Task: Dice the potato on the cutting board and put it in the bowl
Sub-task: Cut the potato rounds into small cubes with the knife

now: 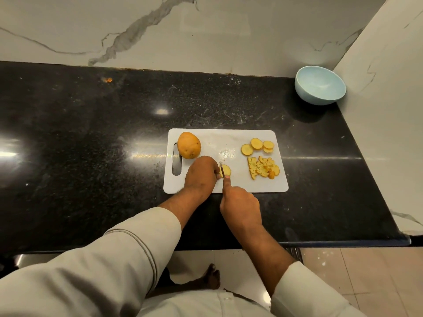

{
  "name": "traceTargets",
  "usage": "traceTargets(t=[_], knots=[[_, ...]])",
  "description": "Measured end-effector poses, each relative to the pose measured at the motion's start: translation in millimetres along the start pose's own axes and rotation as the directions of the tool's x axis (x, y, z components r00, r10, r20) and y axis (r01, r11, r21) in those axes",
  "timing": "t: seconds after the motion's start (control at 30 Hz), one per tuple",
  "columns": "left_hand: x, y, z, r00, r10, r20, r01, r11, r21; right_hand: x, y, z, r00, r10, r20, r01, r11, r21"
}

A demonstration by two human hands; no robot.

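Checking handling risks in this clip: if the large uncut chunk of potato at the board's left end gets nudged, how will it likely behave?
The rounded, brown-skinned potato chunk would probably rock or roll, as its visible surface is curved. It looks solid and stiff, likely heavy for its size. It sits beside the handle slot of the white plastic cutting board, so a leftward push might carry it onto the black counter.

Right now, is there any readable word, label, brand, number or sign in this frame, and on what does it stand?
None: no readable text anywhere.
The cutting board, bowl, knife, potato and countertop show no print or label.
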State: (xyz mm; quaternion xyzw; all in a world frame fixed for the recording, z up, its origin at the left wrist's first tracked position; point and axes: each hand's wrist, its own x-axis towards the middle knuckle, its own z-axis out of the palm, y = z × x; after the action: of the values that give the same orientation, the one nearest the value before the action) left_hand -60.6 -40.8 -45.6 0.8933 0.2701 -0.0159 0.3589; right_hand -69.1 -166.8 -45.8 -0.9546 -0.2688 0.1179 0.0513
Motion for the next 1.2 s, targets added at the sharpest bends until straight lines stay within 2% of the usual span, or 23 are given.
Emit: traceTargets(t=[0.5,0.97,1.13,1.2], knots=[[6,5,-4,1.0,-0.004,0.025,0.002,0.997,0.079,27,-2,11,0.997,-0.019,0.073,0.023,0.999,-0.042],[4,1,1,1.0,0.009,0.01,-0.01,0.998,0.069,-24,14,12,0.99,-0.034,0.135,0.04,0.998,-0.038],[10,-1,-4,0.997,-0.074,0.038,0.076,0.996,-0.041,-39,34,0,1.0,0.023,0.017,-0.024,0.998,0.063],[10,8,-3,0.994,-0.105,0.015,0.106,0.994,-0.009,-38,37,-4,0.998,0.051,-0.025,-0.048,0.994,0.099]])
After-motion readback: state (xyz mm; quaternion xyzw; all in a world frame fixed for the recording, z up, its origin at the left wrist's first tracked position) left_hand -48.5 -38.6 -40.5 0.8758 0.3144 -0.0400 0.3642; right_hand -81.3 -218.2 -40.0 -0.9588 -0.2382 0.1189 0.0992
